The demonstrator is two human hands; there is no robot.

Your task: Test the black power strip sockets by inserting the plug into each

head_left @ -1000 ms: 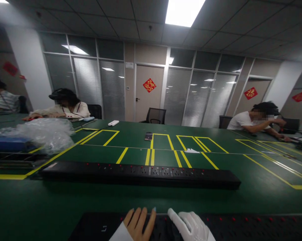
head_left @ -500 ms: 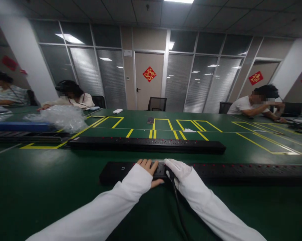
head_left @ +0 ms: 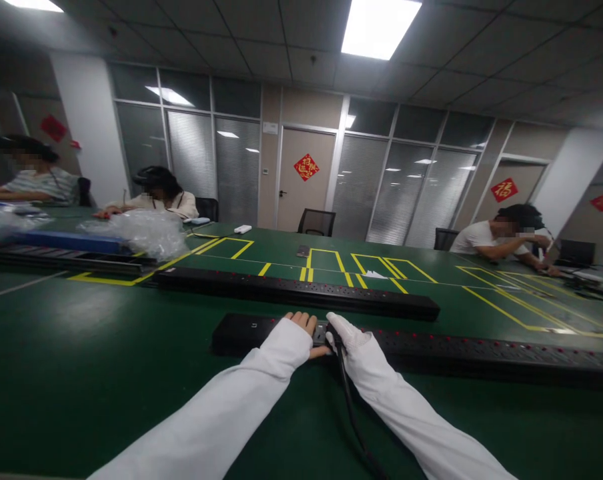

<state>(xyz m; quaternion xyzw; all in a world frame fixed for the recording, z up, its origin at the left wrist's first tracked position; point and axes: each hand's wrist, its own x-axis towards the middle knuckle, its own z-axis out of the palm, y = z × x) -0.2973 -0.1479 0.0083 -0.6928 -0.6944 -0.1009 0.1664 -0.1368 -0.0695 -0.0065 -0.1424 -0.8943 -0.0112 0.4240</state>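
A long black power strip [head_left: 456, 352] with red switches lies across the green table in front of me. My bare left hand [head_left: 305, 328] rests flat on its left part, fingers apart. My white-gloved right hand [head_left: 345, 333] sits beside it on the strip, closed around a black plug whose cable [head_left: 351, 413] runs back toward me. A second black power strip [head_left: 291, 292] lies parallel, farther away.
Yellow tape boxes mark the green table [head_left: 106, 347]. A crumpled plastic bag [head_left: 141, 232], a blue box [head_left: 71, 241] and black trays lie at the left. A phone [head_left: 303, 251] and a white remote [head_left: 242, 229] lie far off. Three people sit at the far sides.
The view has swung from level, down, then partly back up; both arms are now stretched out in sight. The hands stay on the near strip, the right one now gripping a plug.
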